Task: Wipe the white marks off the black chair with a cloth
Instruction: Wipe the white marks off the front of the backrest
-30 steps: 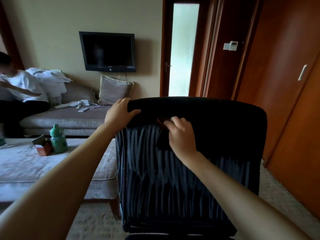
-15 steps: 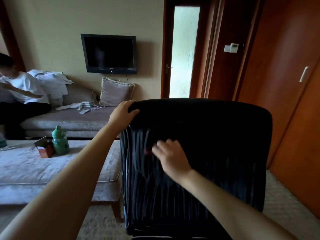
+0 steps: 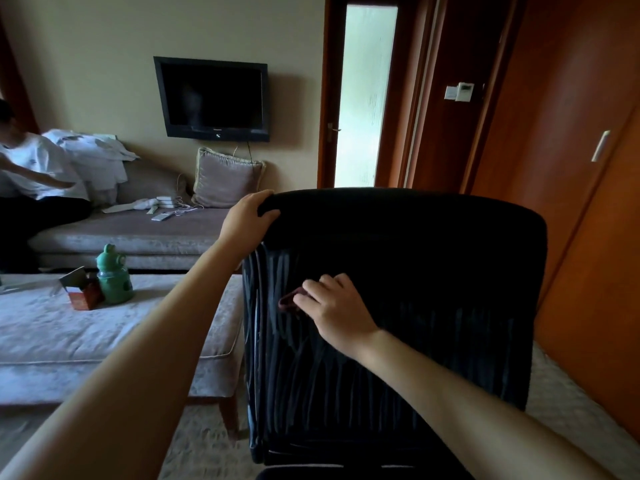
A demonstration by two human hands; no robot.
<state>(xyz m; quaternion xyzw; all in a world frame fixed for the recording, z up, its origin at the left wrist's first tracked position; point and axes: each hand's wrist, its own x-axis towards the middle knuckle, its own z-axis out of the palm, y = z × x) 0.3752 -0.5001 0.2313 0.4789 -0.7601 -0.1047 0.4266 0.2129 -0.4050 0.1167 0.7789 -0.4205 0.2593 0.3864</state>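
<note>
Right fingers [image 3: 313, 287] bent, clamped on 1 small dark-red cloth [image 3: 288, 303], pressing it to the chair back, left of ctr, about mid-height. Most of the cloth is hidden under the right hand [image 3: 337, 308]. Left fingers [image 3: 264, 197] hooked over the top edge, thumb on the near side: left hand [image 3: 247, 221] grips the chair [image 3: 433, 258] at its top-left corner.

Count: 2 hands, 2 bare forearms, 1 cloth, 1 black chair seen from behind. White marks [image 3: 273, 344] are vertical streaks, too many to count, strongest on the left side & lower half of the back; upper right looks plain black.

Left of the chair, 1 low padded table [image 3: 69, 341] w/ 1 green bottle [image 3: 112, 277] & 1 open box [image 3: 83, 296] just beside it. Behind that, 1 sofa [image 3: 131, 237] w/ 1 cushion [image 3: 227, 178], a pile of white clothes [image 3: 100, 154], a few small items & cables, & 1 person [image 3: 31, 168] seated at far left. 1 TV [image 3: 213, 98] on the beige wall, 1 frosted-glass door [image 3: 365, 95], wood panels [image 3: 571, 168] at right, pale carpet [image 3: 568, 403] underfoot.
</note>
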